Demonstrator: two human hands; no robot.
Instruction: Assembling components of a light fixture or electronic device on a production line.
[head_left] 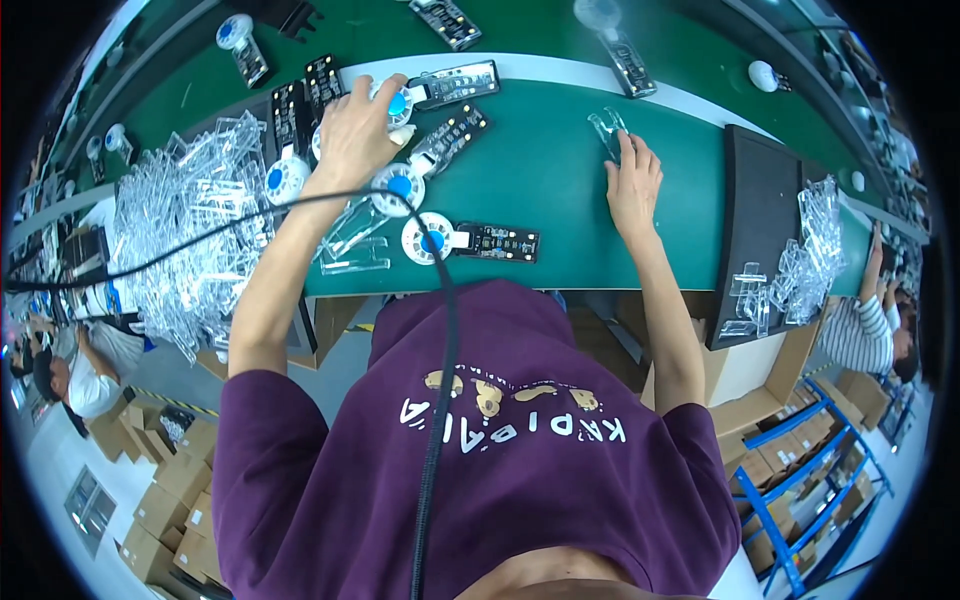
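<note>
My left hand [358,132] curls over a round white device head with a blue centre [397,104], attached to a clear-cased circuit board [458,85]. Its index finger and thumb lie around the head; the other fingertips are partly hidden. Well to the right, my right hand [634,188] has its fingers apart, their tips at a clear plastic piece [604,128] on the green mat. Similar round-headed devices surround my left hand. One with a dark board [505,242] lies near the front edge, another [452,138] just right of the hand.
A large heap of clear plastic pieces [195,225] lies at left. At right, a black tray [752,190] holds more clear pieces [808,250]. More devices lie on the far green surface [540,25], beyond a pale strip. A black cable [447,340] crosses the view. Other people sit at both sides.
</note>
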